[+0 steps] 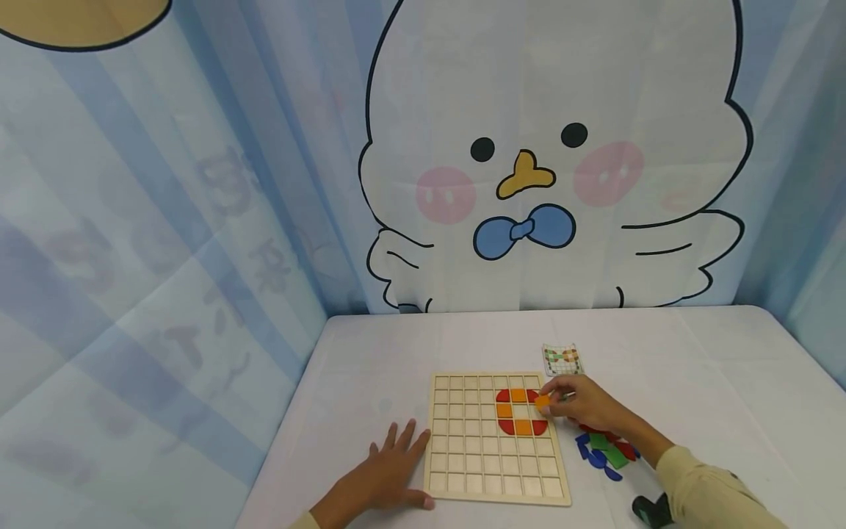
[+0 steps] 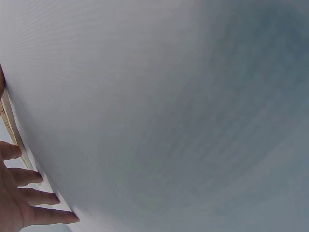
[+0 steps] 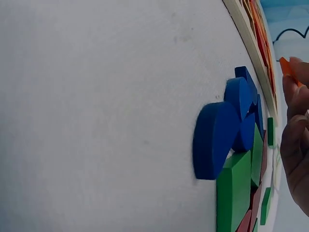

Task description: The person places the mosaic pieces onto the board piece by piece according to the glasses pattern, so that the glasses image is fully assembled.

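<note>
A wooden grid board [image 1: 465, 465] lies on the white table, with red quarter-round tiles [image 1: 505, 427] and orange square tiles [image 1: 518, 395] forming a ring in its upper right part. My right hand [image 1: 584, 400] pinches an orange tile [image 1: 542, 402] between thumb and fingers at the board's right edge, beside the ring's right side; the tile also shows in the right wrist view [image 3: 287, 69]. My left hand [image 1: 394, 470] rests with spread fingers on the table, fingertips and thumb right at the board's left edge.
Right of the board lies a pile of blue tiles [image 3: 212, 140], green tiles [image 3: 234, 188] and red tiles. A small pattern card [image 1: 562, 359] lies behind the board's upper right corner. A dark object [image 1: 651, 510] sits by the right sleeve. A printed curtain [image 1: 463, 279] hangs behind the table.
</note>
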{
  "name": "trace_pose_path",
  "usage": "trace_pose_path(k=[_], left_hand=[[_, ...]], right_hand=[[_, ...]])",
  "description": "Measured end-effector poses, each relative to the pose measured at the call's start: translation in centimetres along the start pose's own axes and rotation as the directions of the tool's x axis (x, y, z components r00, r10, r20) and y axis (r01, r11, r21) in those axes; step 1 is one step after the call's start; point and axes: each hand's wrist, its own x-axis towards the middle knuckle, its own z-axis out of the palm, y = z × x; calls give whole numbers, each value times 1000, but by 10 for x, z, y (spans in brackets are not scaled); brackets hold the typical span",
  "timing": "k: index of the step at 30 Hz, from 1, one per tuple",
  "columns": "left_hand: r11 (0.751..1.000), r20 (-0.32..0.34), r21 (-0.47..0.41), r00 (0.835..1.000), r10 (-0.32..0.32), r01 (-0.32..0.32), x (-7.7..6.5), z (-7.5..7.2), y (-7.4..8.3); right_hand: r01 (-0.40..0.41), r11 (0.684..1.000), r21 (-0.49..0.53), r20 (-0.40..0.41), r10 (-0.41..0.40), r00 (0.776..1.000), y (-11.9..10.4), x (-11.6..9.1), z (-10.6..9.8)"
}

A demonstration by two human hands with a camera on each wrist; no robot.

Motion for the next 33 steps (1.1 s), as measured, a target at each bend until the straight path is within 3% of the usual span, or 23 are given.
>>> trace_pose_path(k=[15,23,33], left_hand=[[1000,2,5,1000,3,-3,0,-3,2],[1000,5,0,1000,-5,5,-1,-2,2],[1000,8,1,1000,-9,9,-1,-5,4]], right_hand=[[88,992,-92,43,-85,995,0,1,4],[174,959,-226,59,-165,985,-8,2,5],[139,955,-263,70,-124,990,-12,4,4]])
